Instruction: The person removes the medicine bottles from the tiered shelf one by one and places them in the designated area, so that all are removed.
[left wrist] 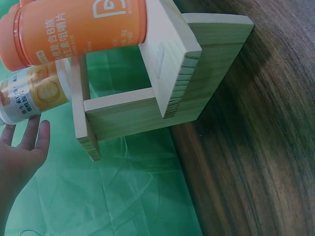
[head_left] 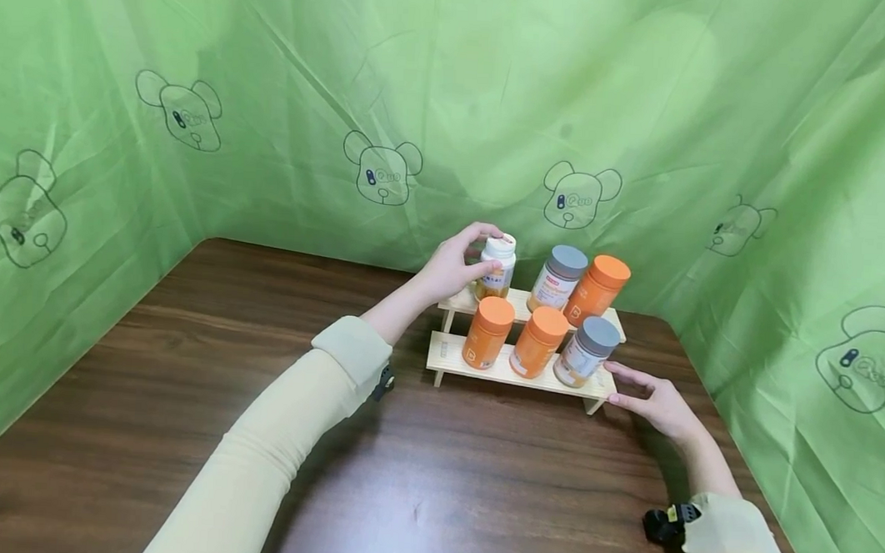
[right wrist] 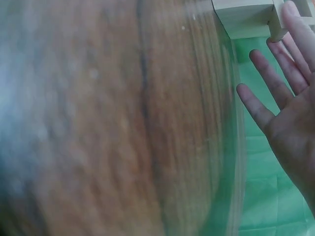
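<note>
Dark brown wood grain on the worktop (head_left: 181, 396). Bright green on the backdrop cloth (head_left: 452, 85), patterned with dark outlined bear heads. Pale, unpainted wood on the two-step rack (head_left: 516, 374). White cap and label, amber below, on the far-left bottle (head_left: 497, 267). Orange all over on three bottles (head_left: 488, 332); grey caps, white-and-orange labels on two others (head_left: 585, 352). Cream on both sleeves (head_left: 276, 451).

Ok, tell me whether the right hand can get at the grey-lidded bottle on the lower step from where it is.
Probably yes. The right hand lies open at the rack's right end, just beside the grey-lidded bottle, with nothing between them. The left hand is busy with the white bottle on the upper step.
</note>
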`<state>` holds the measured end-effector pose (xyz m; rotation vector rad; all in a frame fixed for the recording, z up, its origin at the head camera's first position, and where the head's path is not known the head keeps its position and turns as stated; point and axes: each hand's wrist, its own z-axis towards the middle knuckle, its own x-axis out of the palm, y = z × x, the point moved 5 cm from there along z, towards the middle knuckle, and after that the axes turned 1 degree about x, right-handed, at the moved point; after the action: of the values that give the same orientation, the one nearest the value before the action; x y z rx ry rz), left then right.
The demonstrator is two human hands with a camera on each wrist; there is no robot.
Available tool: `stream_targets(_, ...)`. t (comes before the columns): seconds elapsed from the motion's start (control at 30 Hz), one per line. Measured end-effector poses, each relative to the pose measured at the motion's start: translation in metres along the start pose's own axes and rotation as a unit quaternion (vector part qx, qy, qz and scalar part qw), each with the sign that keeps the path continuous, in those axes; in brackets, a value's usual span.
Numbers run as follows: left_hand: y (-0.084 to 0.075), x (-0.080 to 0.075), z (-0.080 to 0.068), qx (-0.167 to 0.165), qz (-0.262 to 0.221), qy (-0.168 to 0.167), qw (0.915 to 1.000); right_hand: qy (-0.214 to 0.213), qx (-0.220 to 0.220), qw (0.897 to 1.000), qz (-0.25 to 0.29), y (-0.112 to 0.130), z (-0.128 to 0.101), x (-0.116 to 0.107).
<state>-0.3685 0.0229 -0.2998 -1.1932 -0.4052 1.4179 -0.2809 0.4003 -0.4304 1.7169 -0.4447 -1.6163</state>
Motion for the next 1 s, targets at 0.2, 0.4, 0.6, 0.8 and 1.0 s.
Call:
stream_targets(0.2, -0.007, -0.006, -0.004, 0.005, 0.008, -0.013, 0.9999, 0.002, 0.003, 1.000, 0.007, 0.003, 0.000, 0.001)
stream_targets(0.4, -0.012, -0.019, -0.002, 0.015, 0.010, -0.019, 0.9997, 0.005, 0.003, 1.000, 0.016, 0.002, 0.000, 0.000)
stream_targets(0.6, -0.015, -0.040, -0.001, 0.024, 0.013, -0.035, 0.9990, 0.007, 0.013, 1.000, 0.004, 0.002, 0.000, -0.001)
stream_targets(0.8, -0.013, -0.061, 0.000, 0.031, 0.034, -0.049, 0.9977, 0.007, 0.012, 1.000, -0.004, 0.002, 0.003, -0.002)
stream_targets(1.0, -0.004, -0.070, -0.004, 0.014, 0.044, -0.039, 0.9982, 0.013, 0.018, 1.000, -0.003, -0.001, 0.002, -0.001)
